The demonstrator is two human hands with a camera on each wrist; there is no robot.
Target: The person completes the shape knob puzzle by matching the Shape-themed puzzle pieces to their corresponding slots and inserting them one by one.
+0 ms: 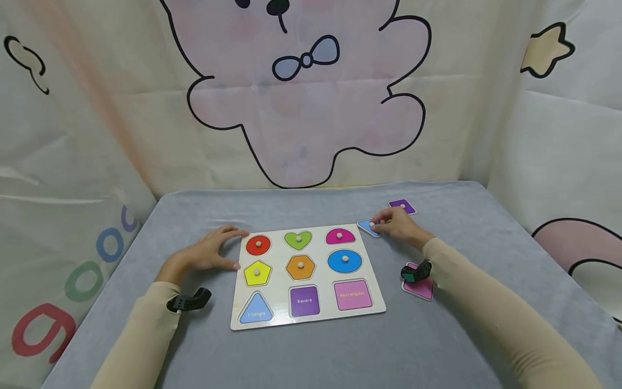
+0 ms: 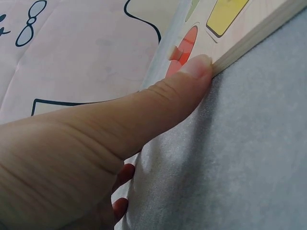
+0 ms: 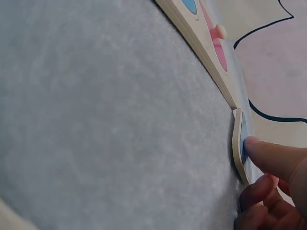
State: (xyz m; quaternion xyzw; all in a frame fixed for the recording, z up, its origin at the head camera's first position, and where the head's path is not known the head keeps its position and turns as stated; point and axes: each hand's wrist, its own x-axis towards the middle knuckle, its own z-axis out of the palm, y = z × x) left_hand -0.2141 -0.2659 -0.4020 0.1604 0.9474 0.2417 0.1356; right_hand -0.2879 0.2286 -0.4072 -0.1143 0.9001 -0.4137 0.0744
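Observation:
A white puzzle board [image 1: 277,301] lies on the table, bearing knobbed shapes and three printed spaces: triangle, square and rectangle. My left hand [image 1: 210,251] rests at its upper left corner, with the thumb [image 2: 192,76] against the side edge near the red circle piece [image 2: 191,42]. Just past the board's upper right corner, my right hand [image 1: 399,226] pinches a blue triangle piece [image 1: 365,228] at its knob. In the right wrist view the triangle piece [image 3: 238,139] stays close to the table, its tip by the board corner.
A purple square piece [image 1: 407,207] lies behind my right hand. Nearer, a pink rectangular piece [image 1: 420,288] is partly covered by the right wrist's black strap [image 1: 417,272]. Grey cloth [image 1: 311,356] covers the table, and a printed curtain [image 1: 301,119] hangs behind it.

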